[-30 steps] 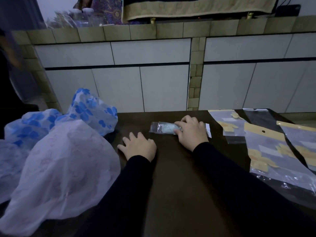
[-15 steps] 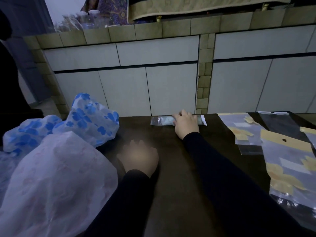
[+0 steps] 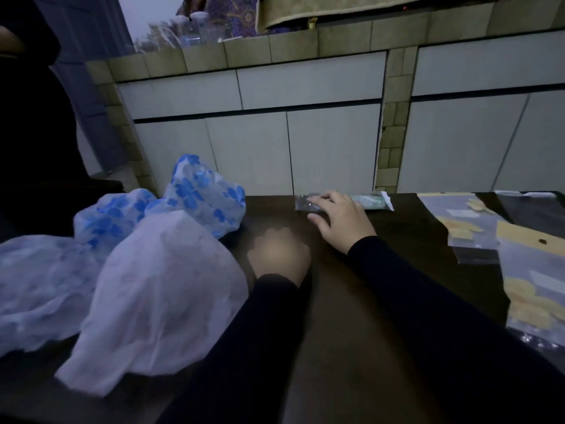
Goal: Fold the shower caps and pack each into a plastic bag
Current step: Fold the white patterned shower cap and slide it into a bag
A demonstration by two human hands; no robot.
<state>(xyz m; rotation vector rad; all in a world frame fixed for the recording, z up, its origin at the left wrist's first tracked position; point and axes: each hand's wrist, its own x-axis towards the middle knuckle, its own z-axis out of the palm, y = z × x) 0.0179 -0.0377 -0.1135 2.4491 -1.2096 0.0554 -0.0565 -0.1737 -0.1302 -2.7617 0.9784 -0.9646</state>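
Left hand (image 3: 278,250) motion-blurred, fingers indistinct.

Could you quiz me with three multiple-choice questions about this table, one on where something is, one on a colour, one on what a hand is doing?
1. Where does the packed bag lie?
A. at the far edge of the table
B. on the floor
C. on top of the loose caps

2. What colour are the flowers on the printed shower cap?
A. red
B. blue
C. green

3. What is the right hand doing?
A. holding a cup
B. resting in a lap
C. lying on the packed bag with relaxed fingers

Answers:
1. A, since the bag sits along the far rim of the dark table.
2. B, since blue blossoms show on its white plastic.
3. C, since its fingertips cover the left part of the bag, while the left hand is blurred.
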